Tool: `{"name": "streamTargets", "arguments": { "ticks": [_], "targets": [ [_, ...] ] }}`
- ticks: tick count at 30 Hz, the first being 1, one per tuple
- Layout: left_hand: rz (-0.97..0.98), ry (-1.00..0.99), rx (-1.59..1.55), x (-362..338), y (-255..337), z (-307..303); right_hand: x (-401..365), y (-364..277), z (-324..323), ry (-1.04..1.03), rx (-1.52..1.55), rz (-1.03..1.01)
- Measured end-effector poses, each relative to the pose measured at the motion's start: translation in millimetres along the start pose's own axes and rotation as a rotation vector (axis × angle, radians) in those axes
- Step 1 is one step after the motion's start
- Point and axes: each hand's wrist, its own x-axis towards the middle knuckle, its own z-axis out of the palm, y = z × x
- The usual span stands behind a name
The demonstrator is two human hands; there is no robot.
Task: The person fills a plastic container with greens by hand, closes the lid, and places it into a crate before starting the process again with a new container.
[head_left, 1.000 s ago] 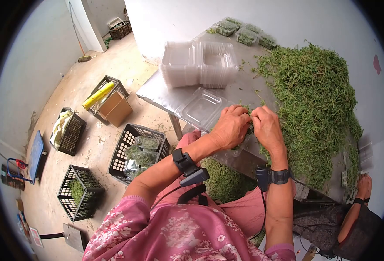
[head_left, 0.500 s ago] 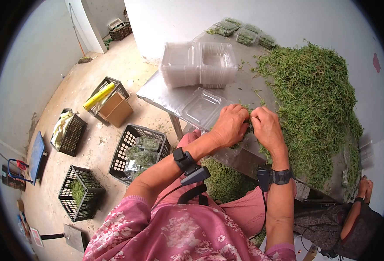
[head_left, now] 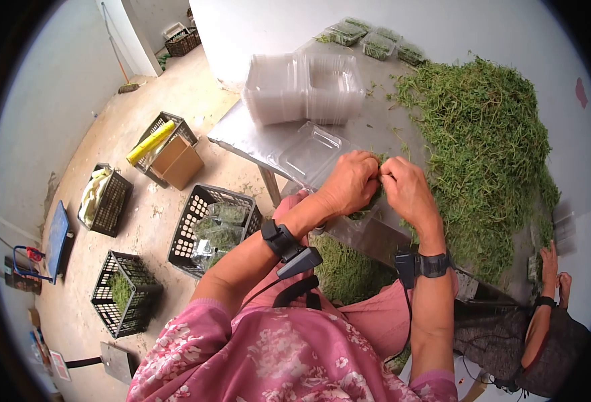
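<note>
My left hand (head_left: 353, 182) is closed around a small bunch of green sprigs (head_left: 377, 194), which show past its fingers. My right hand (head_left: 406, 190) is closed in a pinch against the same bunch, its fingertips meeting those of the left; the tips are partly hidden. Beneath both hands is the base of an open clear plastic clamshell box (head_left: 314, 153), mostly covered, with its lid spread to the left. To the right of my right hand rises a large heap of greens (head_left: 476, 167) on the metal table (head_left: 242, 137).
Nested clear boxes (head_left: 302, 90) stand behind the open one. Filled boxes (head_left: 378, 47) sit at the back. A black crate (head_left: 183, 234) with packed boxes stands on the floor at left. Another person's hand (head_left: 548, 271) is at the right edge. More greens (head_left: 345, 275) lie below the table.
My hands stay together over the box, with the right fingertips now touching the left. The view has tilted slightly. The other person's hands have parted, one reaching up toward the table.
</note>
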Motion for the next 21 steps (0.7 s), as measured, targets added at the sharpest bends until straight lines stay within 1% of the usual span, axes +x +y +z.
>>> {"name": "streamTargets", "arguments": {
  "ticks": [3,6,12,15,21],
  "targets": [
    [-0.002,0.021,-0.05,-0.9,5.6,-4.2,0.0,-0.2,0.9,0.009,0.016,-0.016],
    [0.04,0.042,-0.053,-2.8,6.1,-4.2,0.3,1.1,0.2,-0.006,0.023,0.002],
    [0.048,0.03,-0.044,-1.5,4.7,-5.3,2.5,2.6,2.6,-0.018,0.03,0.027],
    [0.017,0.004,-0.026,-0.9,6.4,-6.6,3.0,3.2,2.7,-0.015,0.027,0.026],
    [0.045,0.053,-0.022,-1.4,7.1,-4.6,4.2,5.3,5.2,0.0,0.019,0.011]
  ]
}}
